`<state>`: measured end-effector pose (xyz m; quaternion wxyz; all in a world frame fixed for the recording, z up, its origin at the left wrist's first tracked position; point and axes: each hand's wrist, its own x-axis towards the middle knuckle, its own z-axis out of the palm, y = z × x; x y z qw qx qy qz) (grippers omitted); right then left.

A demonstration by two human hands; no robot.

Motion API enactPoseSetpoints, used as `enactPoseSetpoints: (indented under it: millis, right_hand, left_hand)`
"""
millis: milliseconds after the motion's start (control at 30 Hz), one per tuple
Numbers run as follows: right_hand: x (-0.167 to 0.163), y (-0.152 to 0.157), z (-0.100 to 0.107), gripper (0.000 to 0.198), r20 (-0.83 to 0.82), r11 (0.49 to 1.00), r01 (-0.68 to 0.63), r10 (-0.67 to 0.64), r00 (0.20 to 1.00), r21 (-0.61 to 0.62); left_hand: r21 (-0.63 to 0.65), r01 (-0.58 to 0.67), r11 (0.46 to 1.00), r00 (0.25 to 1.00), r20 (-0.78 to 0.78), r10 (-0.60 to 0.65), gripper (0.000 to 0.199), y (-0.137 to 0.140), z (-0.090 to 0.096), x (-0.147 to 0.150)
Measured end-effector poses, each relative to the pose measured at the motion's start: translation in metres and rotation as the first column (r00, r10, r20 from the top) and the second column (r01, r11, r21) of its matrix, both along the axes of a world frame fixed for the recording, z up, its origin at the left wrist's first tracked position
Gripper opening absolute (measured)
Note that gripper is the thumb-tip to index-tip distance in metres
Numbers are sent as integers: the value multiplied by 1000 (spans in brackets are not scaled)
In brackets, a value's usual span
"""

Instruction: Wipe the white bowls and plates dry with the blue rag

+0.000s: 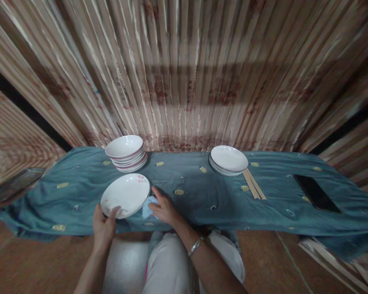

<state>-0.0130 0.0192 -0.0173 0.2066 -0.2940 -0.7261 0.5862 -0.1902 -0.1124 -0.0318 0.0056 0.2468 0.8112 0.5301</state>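
Note:
A white plate [127, 194] with a small floral print near its rim is tilted a little at the front left of the table. My left hand [104, 224] grips its near left edge, thumb on top and fingers underneath. Close to the plate's right edge, my right hand [164, 208] is closed on a light blue cloth [149, 207], its index finger stretched toward the rim. Behind the plate rises a stack of white bowls [125, 151] with reddish rims. Whether other plates lie under the held one is hard to tell.
To the right stands a stack of white plates [229, 159], with wooden chopsticks [254, 184] beside it. A black phone [316, 193] lies farther right on the green tablecloth [184, 220]. A pleated curtain [187, 81] hangs behind the table.

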Motion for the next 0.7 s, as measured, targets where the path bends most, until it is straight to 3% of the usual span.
enactPoseSetpoints:
  millis: [133,300,500,700]
  right_hand:
    - [-1,1,6,73,77,997,-74,71,995,31]
    - [-1,-1,9,73,20,995,-99,99,995,18]
    - [-4,-1,2,71,-113,986,-82,66,991,-147]
    - [-9,-2,3,68,-220,909,-76,-18,975,-410]
  left_hand:
    - [39,-16,999,998,53,14,50,0,0,2]
    - [75,-12,997,997,81,6,49,2,1,4]
    - [109,-92,990,986,150,75,60,2,2,6]
    - [172,-129,977,951,302,73,68,2,7,7]
